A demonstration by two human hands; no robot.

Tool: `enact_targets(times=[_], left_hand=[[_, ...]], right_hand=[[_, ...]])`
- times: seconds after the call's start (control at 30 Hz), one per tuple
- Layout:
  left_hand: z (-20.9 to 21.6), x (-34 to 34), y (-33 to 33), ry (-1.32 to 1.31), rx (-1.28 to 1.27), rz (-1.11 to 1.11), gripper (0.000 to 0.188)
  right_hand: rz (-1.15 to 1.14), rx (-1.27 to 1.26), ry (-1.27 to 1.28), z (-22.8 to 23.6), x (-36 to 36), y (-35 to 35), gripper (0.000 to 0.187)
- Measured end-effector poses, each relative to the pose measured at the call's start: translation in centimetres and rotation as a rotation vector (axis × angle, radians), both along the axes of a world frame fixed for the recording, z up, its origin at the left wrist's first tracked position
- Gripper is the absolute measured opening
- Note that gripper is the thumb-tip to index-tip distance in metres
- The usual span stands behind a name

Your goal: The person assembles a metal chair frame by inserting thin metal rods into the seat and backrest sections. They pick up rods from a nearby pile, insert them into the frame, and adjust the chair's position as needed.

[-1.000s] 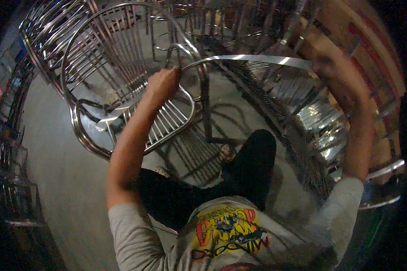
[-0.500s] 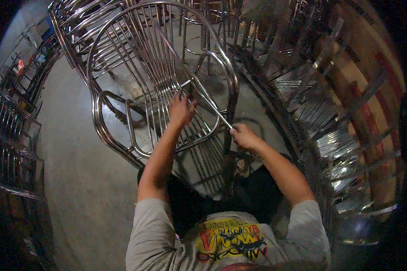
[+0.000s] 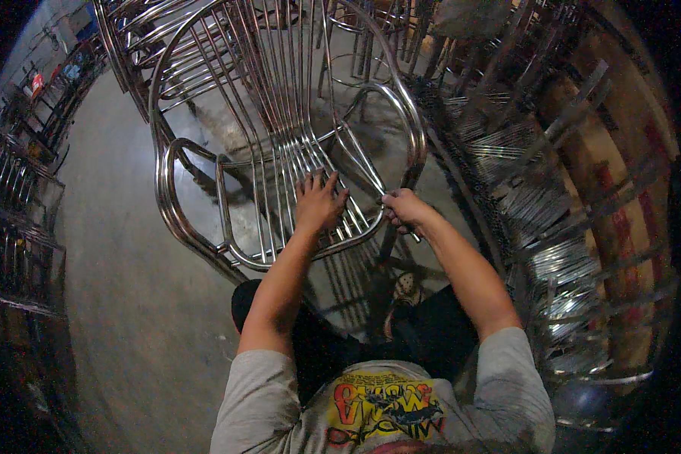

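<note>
A shiny metal chair frame (image 3: 166,193) made of bent tubes and long parallel rods stands before me. My left hand (image 3: 321,203) lies on the seat rods (image 3: 281,170), palm down with its fingers spread. At the seat's right edge, my right hand (image 3: 406,209) is closed round a thin metal rod (image 3: 365,163). A short end of that rod sticks out below the fist, and its upper part slants up towards the chair's right side. The fingers of the right hand partly cover where the rod passes the seat tube.
Behind the chair at upper left stand more tubular metal frames (image 3: 132,34). A round-ringed metal stool frame (image 3: 356,76) is at the back. Piles of metal rods (image 3: 564,265) and brown cardboard (image 3: 620,227) line the right. Further metal frames (image 3: 15,234) stand along the left.
My right hand has moved slightly up, and the rod has slid down so its end shows below the fist. My left hand has settled flat on the seat rods. The view has shifted.
</note>
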State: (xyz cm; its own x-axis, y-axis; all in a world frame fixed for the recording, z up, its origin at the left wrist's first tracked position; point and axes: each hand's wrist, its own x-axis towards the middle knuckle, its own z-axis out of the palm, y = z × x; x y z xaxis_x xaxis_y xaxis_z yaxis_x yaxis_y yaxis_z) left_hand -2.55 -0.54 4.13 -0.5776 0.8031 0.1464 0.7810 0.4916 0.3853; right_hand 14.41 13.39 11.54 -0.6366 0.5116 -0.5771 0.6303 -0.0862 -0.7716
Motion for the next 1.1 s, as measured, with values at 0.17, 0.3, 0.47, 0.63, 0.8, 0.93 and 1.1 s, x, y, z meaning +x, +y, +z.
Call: enact_targets(times=[0.17,0.3,0.47,0.63,0.8,0.93,1.1], left_hand=[[-0.4,0.1,0.0,0.075,0.057,0.015,0.063],[0.1,0.2,0.0,0.034,0.020,0.011,0.063],[0.0,0.2,0.1,0.018,0.000,0.014,0.062],[-1.0,0.0,0.2,0.084,0.008,0.017,0.062],[-1.3,-0.1,0.3,0.112,0.030,0.013,0.062],[-1.4,-0.1,0.3,0.109,0.012,0.018,0.061],[-1.6,0.0,0.2,0.161,0.069,0.020,0.060]], right_hand=[[-0.045,0.000,0.014,0.0,-1.0,0.1,0.020],[-0.065,-0.082,0.087,-0.5,-2.1,0.4,0.021],[-0.072,-0.106,0.140,-4.3,-4.8,1.0,0.024],[0.048,0.428,-0.003,-8.6,-8.2,2.8,0.031],[0.148,0.602,-0.123,-9.5,-10.0,4.0,0.036],[0.143,0.624,-0.074,-9.0,-10.3,3.4,0.033],[0.247,0.788,-0.151,-8.1,-10.3,2.7,0.037]])
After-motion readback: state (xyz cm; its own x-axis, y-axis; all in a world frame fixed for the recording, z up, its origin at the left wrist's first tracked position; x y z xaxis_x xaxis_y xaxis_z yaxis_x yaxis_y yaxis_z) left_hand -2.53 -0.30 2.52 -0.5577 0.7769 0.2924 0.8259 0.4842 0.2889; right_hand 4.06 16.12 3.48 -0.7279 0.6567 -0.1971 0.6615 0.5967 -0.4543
